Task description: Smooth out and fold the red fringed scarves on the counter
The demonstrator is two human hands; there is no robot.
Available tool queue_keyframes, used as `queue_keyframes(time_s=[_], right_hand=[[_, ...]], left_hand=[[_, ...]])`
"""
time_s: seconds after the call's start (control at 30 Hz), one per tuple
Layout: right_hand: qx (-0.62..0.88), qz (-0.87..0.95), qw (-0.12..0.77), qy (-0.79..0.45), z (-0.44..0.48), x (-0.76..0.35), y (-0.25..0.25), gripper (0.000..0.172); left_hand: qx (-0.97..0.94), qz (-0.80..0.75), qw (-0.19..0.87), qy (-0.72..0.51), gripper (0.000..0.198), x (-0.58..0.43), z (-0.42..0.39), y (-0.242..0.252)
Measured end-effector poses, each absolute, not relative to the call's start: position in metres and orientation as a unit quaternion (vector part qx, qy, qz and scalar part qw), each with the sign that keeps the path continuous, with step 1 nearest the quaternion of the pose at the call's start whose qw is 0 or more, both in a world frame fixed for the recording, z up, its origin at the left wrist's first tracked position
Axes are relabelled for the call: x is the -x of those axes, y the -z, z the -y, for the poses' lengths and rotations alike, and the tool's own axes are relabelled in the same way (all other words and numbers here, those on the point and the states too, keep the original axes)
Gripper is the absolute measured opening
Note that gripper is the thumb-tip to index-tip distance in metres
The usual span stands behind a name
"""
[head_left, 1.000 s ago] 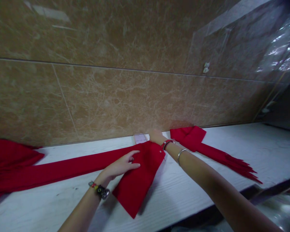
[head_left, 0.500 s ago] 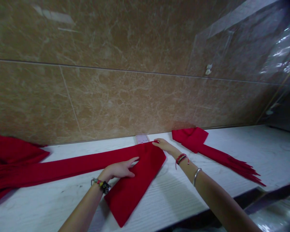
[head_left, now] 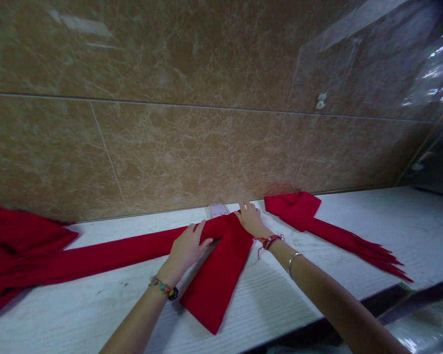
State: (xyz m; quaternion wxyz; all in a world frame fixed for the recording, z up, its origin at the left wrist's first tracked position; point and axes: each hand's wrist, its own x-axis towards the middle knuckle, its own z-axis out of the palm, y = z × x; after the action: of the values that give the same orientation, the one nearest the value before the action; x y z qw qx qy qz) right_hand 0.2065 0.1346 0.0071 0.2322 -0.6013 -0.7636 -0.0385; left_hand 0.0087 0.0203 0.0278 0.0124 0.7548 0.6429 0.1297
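Observation:
A long red scarf [head_left: 129, 253] runs across the white tabletop and bends near the middle, where its broad end slants toward the front edge. On the strip just left of the bend lies my left hand [head_left: 188, 246], its fingers stretched out and thumb apart. My right hand [head_left: 250, 219] rests over the outer corner of the bend, fingers spread on the cloth. To the right, a second red scarf [head_left: 299, 211] lies folded at one end, its fringe pointing to the front right.
A heap of red cloth [head_left: 15, 246] lies at the far left, meeting the strip. Behind the bend a small pale card or box [head_left: 218, 210] sits against the brown marble-patterned wall [head_left: 192, 152]. The white tabletop [head_left: 74, 319] ends along a dark front edge.
My left hand has moved up and forward onto the strip. My right hand now lies flatter over the corner. The slanting end has swung right and looks narrower.

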Motion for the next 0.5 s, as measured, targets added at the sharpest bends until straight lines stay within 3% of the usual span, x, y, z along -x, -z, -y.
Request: queue_keyframes(time_s=[0.07,0.17,0.23,0.37,0.5], right_hand=[[0.560,0.790,0.245,0.044,-0.121,-0.209,-0.008,0.042],[0.413,0.884,0.220,-0.007,-0.090,-0.209,-0.003,0.042],[0.341,0.926,0.158,-0.050,-0.068,-0.207,0.005,0.046],[0.328,0.938,0.073,-0.085,-0.037,-0.207,0.013,0.049],[0.323,0.937,0.082,-0.106,-0.036,-0.210,0.005,0.048]], left_hand=[[-0.766,-0.630,-0.030,-0.124,0.050,-0.005,-0.024,-0.021],[-0.757,-0.652,0.022,-0.037,0.054,-0.001,-0.027,-0.009],[-0.733,-0.677,0.066,0.016,0.059,0.000,-0.025,-0.006],[-0.689,-0.716,0.104,0.055,0.060,0.001,-0.023,-0.011],[-0.704,-0.708,0.059,-0.001,0.051,0.002,-0.026,-0.011]])
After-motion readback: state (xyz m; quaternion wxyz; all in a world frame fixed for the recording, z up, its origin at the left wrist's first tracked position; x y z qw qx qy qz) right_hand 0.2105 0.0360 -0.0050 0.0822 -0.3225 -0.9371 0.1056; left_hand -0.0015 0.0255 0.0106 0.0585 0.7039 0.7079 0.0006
